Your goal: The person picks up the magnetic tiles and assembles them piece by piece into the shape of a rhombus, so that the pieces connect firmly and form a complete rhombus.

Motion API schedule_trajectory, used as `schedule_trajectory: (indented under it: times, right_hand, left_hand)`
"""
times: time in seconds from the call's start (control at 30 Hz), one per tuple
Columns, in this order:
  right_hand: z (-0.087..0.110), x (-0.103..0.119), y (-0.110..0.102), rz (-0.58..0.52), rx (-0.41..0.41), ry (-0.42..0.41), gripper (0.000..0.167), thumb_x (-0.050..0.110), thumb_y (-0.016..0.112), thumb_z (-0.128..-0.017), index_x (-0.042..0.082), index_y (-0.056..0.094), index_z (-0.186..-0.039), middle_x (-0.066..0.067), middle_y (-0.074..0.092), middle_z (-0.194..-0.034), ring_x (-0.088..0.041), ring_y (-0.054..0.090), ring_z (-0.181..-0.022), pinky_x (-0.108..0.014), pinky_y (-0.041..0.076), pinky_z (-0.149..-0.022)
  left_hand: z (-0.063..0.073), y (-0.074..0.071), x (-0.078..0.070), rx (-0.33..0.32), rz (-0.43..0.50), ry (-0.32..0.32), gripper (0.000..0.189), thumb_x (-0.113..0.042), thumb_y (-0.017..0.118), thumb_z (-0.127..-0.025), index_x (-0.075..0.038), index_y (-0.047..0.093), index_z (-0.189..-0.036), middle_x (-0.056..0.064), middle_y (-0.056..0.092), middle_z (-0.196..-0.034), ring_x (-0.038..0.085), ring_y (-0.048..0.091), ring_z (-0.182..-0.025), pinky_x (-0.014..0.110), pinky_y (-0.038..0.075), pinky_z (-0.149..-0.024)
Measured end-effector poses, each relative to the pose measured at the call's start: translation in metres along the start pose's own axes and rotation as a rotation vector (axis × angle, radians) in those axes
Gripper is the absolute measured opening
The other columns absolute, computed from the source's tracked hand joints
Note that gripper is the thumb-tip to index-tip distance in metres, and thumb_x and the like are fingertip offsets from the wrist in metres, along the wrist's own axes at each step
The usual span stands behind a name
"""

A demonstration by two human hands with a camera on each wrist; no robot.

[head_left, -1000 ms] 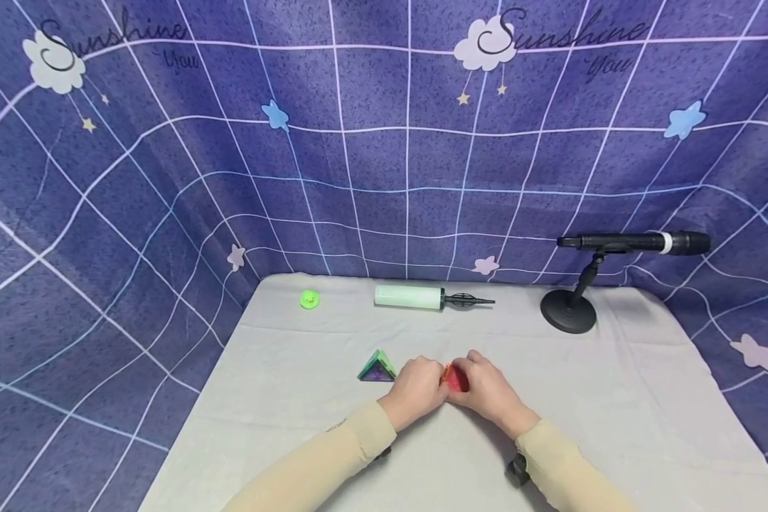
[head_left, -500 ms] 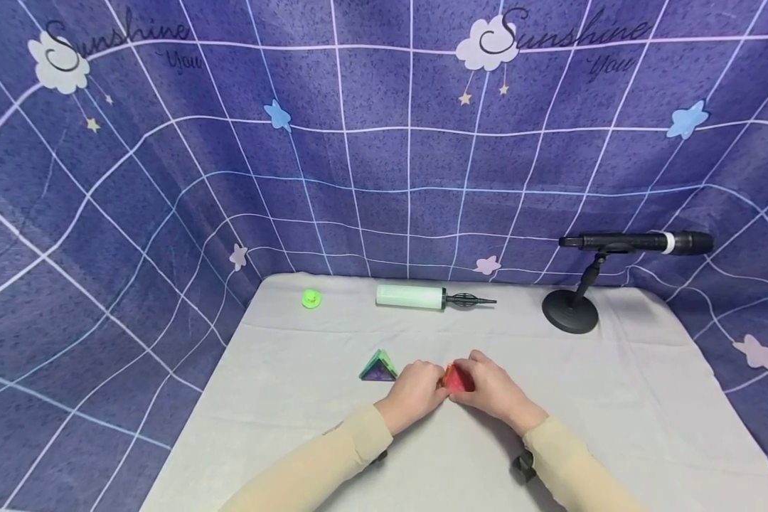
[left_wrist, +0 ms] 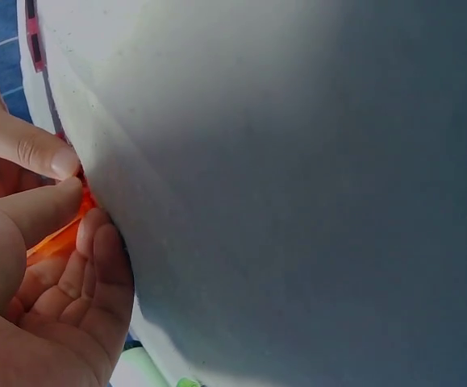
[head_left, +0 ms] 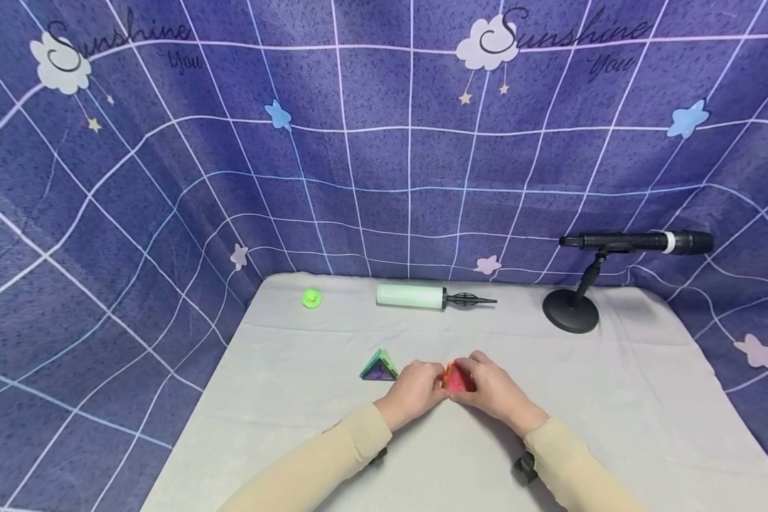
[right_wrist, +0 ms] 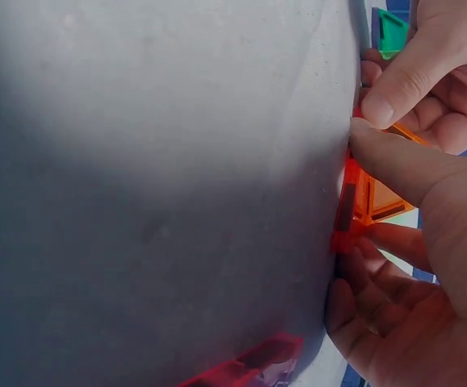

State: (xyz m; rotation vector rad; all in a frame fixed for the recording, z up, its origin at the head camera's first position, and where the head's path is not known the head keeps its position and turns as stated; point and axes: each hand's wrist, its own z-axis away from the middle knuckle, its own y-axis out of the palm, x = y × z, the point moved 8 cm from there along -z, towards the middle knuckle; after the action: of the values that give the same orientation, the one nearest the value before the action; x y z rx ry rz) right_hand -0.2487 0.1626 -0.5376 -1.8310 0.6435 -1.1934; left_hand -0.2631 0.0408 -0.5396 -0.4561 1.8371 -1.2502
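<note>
My left hand [head_left: 416, 387] and right hand [head_left: 489, 387] meet over the middle of the table around a small shape of translucent magnetic tiles. A red magnetic tile [head_left: 459, 380] faces up between them, and my right fingers hold it. In the right wrist view an orange triangular magnetic tile [right_wrist: 386, 196] stands against the red one, showing dark magnet strips along its edges. My left hand grips the orange side, its fingers curled about it in the left wrist view. Both thumb tips come together at the shared corner. The fingers cover much of the shape.
Left of my hands stands a triangular shape of green and purple magnetic tiles [head_left: 379, 368]. Farther back lie a bright green toy duck [head_left: 311, 299] and a pale green hand pump [head_left: 411, 296]. A black microphone on a stand [head_left: 571, 311] is at back right. A pinkish-red tile [right_wrist: 253, 363] lies nearer.
My right hand has shifted slightly to the right and more of the red tile shows. Both hands keep their hold; the things on the table stay put.
</note>
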Motion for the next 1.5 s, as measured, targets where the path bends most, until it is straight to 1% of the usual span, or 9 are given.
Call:
schedule_trajectory:
  times: [0.17, 0.37, 0.63, 0.77, 0.83, 1.0, 1.23, 1.4, 1.5]
  right_hand:
    - [0.004, -0.002, -0.004, 0.007, 0.0, -0.012, 0.061, 0.026, 0.093, -0.079, -0.002, 0.068, -0.127, -0.004, 0.061, -0.101, -0.012, 0.053, -0.081, -0.033, 0.05, -0.073]
    - [0.014, -0.011, -0.013, 0.017, 0.006, -0.026, 0.059, 0.028, 0.092, -0.08, -0.002, 0.069, -0.125, -0.002, 0.061, -0.099, -0.012, 0.053, -0.08, -0.035, 0.05, -0.073]
    - [0.035, -0.032, -0.026, 0.029, 0.061, 0.036, 0.049, 0.029, 0.089, -0.083, 0.004, 0.072, -0.122, 0.001, 0.061, -0.102, -0.012, 0.053, -0.083, -0.037, 0.051, -0.077]
    - [0.049, -0.037, -0.031, 0.027, 0.057, 0.034, 0.045, 0.03, 0.089, -0.085, 0.007, 0.073, -0.119, 0.003, 0.062, -0.104, -0.01, 0.054, -0.086, -0.039, 0.052, -0.079]
    - [0.056, -0.038, -0.034, 0.028, 0.034, 0.011, 0.043, 0.03, 0.089, -0.084, 0.007, 0.074, -0.118, 0.004, 0.062, -0.104, -0.009, 0.055, -0.087, -0.039, 0.052, -0.08]
    - [0.073, -0.035, -0.042, 0.024, -0.043, -0.073, 0.04, 0.026, 0.09, -0.082, 0.007, 0.075, -0.113, 0.005, 0.063, -0.103, -0.009, 0.055, -0.085, -0.036, 0.051, -0.076]
    - [0.091, -0.038, -0.044, -0.002, -0.047, -0.115, 0.04, 0.029, 0.09, -0.083, 0.008, 0.075, -0.113, 0.008, 0.062, -0.103, -0.005, 0.054, -0.084, -0.03, 0.049, -0.072]
    - [0.102, -0.037, -0.05, -0.031, -0.082, -0.19, 0.042, 0.026, 0.092, -0.08, 0.007, 0.075, -0.113, 0.006, 0.062, -0.105, -0.005, 0.054, -0.084, -0.023, 0.046, -0.071]
    - [0.109, -0.037, -0.053, -0.051, -0.099, -0.233, 0.043, 0.024, 0.094, -0.077, 0.007, 0.075, -0.112, 0.006, 0.063, -0.105, -0.005, 0.056, -0.085, -0.016, 0.043, -0.075]
  left_hand:
    - [-0.001, 0.001, 0.002, 0.009, 0.04, -0.009, 0.022, -0.013, 0.084, -0.084, -0.014, 0.062, -0.079, -0.013, 0.047, -0.061, 0.002, 0.042, -0.055, 0.019, 0.034, -0.052]
    - [-0.002, 0.002, 0.004, 0.024, 0.054, -0.026, 0.021, -0.012, 0.084, -0.083, -0.013, 0.063, -0.083, -0.013, 0.047, -0.061, 0.002, 0.041, -0.054, 0.019, 0.033, -0.051]
    - [-0.001, 0.004, 0.006, 0.033, 0.064, -0.035, 0.021, -0.012, 0.084, -0.084, -0.013, 0.063, -0.083, -0.012, 0.047, -0.061, 0.002, 0.043, -0.055, 0.019, 0.035, -0.052]
    - [0.0, 0.003, 0.006, 0.036, 0.075, -0.035, 0.02, -0.012, 0.083, -0.085, -0.013, 0.063, -0.083, -0.012, 0.048, -0.061, 0.002, 0.043, -0.055, 0.019, 0.035, -0.052]
    - [0.0, 0.003, 0.006, 0.035, 0.079, -0.032, 0.02, -0.012, 0.083, -0.085, -0.013, 0.063, -0.084, -0.012, 0.048, -0.061, 0.002, 0.043, -0.055, 0.019, 0.035, -0.052]
    - [0.0, 0.003, 0.006, 0.035, 0.079, -0.033, 0.02, -0.013, 0.084, -0.085, -0.013, 0.064, -0.087, -0.012, 0.049, -0.062, 0.001, 0.043, -0.055, 0.019, 0.036, -0.051]
    - [0.0, 0.003, 0.006, 0.035, 0.072, -0.027, 0.018, -0.013, 0.083, -0.085, -0.013, 0.065, -0.088, -0.013, 0.049, -0.062, 0.0, 0.042, -0.054, 0.018, 0.036, -0.051]
    - [0.0, 0.002, 0.006, 0.041, 0.082, -0.03, 0.018, -0.013, 0.083, -0.086, -0.012, 0.065, -0.089, -0.012, 0.049, -0.062, 0.001, 0.042, -0.054, 0.018, 0.035, -0.051]
    - [0.0, 0.002, 0.005, 0.04, 0.084, -0.028, 0.018, -0.013, 0.083, -0.085, -0.012, 0.065, -0.089, -0.012, 0.049, -0.062, 0.001, 0.042, -0.054, 0.019, 0.036, -0.051]
